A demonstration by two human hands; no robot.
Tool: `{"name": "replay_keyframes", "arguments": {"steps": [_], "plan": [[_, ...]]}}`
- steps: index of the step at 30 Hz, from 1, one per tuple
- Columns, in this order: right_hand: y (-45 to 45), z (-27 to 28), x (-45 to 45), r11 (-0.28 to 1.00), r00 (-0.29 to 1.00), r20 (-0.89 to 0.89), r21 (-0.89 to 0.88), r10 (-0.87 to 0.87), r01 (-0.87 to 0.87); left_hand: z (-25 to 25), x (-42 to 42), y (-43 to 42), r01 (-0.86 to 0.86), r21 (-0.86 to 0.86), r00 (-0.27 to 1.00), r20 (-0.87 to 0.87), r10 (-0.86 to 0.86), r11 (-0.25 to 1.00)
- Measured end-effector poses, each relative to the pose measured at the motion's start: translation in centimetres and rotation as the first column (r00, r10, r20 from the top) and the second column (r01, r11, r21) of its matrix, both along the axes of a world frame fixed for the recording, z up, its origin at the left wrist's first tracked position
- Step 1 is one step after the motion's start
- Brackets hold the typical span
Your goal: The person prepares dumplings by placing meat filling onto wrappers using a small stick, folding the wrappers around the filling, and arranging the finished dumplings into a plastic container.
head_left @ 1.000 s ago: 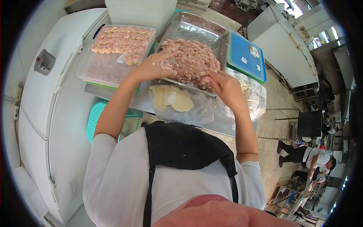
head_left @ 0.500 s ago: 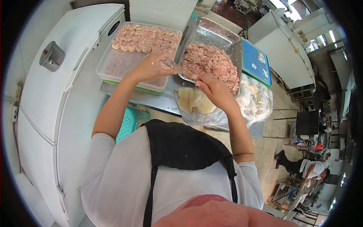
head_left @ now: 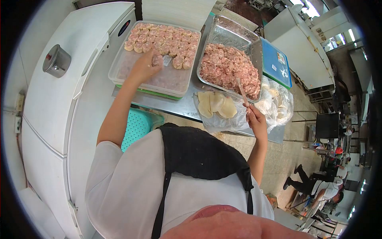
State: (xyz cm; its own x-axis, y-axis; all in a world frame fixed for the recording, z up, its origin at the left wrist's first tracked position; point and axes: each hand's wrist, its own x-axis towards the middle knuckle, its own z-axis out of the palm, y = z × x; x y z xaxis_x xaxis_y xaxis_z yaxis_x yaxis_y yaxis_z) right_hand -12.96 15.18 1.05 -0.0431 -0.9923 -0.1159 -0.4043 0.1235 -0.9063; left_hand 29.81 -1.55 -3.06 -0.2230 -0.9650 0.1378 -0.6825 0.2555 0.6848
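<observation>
My left hand [head_left: 145, 67] is over the plastic container [head_left: 175, 88], its fingers closed round a dumpling [head_left: 157, 60] beside the rows of filled dumplings [head_left: 167, 39]. In my right hand [head_left: 256, 119] is a thin spatula [head_left: 242, 92], its tip touching the minced meat [head_left: 229, 67]. The meat lies in a metal tray [head_left: 223, 24]. Round wrappers [head_left: 217, 104] rest on a plastic bag in front of that tray.
Right of the tray are a blue-lidded container [head_left: 276, 65] and a clear bag [head_left: 278, 103]. A turquoise basket [head_left: 137, 127] stands below the table edge. A metal pot [head_left: 57, 61] sits at the left. People stand far off at the lower right.
My left hand has moved from the meat tray to the dumpling container. My right hand has drawn back toward me, with the spatula now reaching into the meat. The view has shifted.
</observation>
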Motion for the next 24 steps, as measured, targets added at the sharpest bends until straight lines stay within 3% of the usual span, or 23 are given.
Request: {"name": "replay_keyframes", "arguments": {"steps": [2,6,8,11,13,14,15,16,17,18,19,20,24], "plan": [[0.1,0.6,-0.3,0.999,0.997,0.059,0.02,-0.051,0.05,-1.4,-2.0,-0.1,-0.1,-0.126,0.995,0.004,0.102,0.987],[-0.3,1.3,-1.4,0.999,0.998,0.045,0.002,-0.047,0.047,-1.0,-4.6,-0.3,-0.044,-0.118,0.995,0.085,0.055,0.992],[-0.6,1.3,-2.0,0.999,0.998,0.045,-0.014,-0.047,0.048,-0.9,-5.6,-0.6,-0.072,-0.193,0.994,0.066,0.086,0.979],[-1.4,0.7,-3.6,0.999,0.998,0.058,0.047,-0.022,0.019,-1.8,-6.2,-1.9,-0.103,-0.112,0.98,0.16,0.12,0.988],[-2.5,-0.6,-5.5,0.995,0.988,-0.129,0.062,0.082,-0.074,-2.3,-6.1,-2.0,-0.092,-0.156,0.978,0.173,0.119,0.983],[-3.0,-0.7,-6.4,0.995,0.989,-0.123,0.066,0.087,-0.079,-2.5,-6.2,-2.0,-0.078,-0.204,0.977,0.181,0.116,0.976],[-3.6,-0.8,-7.4,0.989,0.937,-0.324,-0.017,0.13,-0.144,-1.7,-6.3,-1.5,-0.082,-0.201,0.975,0.187,0.12,0.976],[-4.2,-0.9,-8.5,0.971,0.845,-0.513,-0.086,0.149,-0.224,-0.2,-6.4,-0.8,-0.019,-0.178,0.998,0.056,0.029,0.984],[-5.0,-0.3,-9.9,0.969,0.847,-0.508,-0.084,0.158,-0.231,0.6,-6.5,-0.3,0.045,-0.164,0.995,-0.078,-0.059,0.985],[-5.9,0.9,-11.6,0.958,0.689,-0.687,0.036,0.23,-0.284,0.0,-5.9,-0.3,0.039,-0.158,0.996,-0.072,-0.051,0.987],[-6.7,2.2,-12.9,0.938,0.49,-0.818,0.164,0.303,-0.306,-1.1,-4.8,-0.4,-0.042,-0.12,0.998,0.049,0.048,0.992],[-7.5,3.7,-14.0,0.926,0.41,-0.849,0.212,0.332,-0.311,-1.7,-4.2,-0.3,-0.124,-0.09,0.975,0.172,0.138,0.988],[-10.4,5.2,-17.0,0.908,0.224,-0.927,0.206,0.3,-0.364,-1.3,-6.3,0.5,-0.219,0.017,0.964,0.158,0.213,0.976]]}}
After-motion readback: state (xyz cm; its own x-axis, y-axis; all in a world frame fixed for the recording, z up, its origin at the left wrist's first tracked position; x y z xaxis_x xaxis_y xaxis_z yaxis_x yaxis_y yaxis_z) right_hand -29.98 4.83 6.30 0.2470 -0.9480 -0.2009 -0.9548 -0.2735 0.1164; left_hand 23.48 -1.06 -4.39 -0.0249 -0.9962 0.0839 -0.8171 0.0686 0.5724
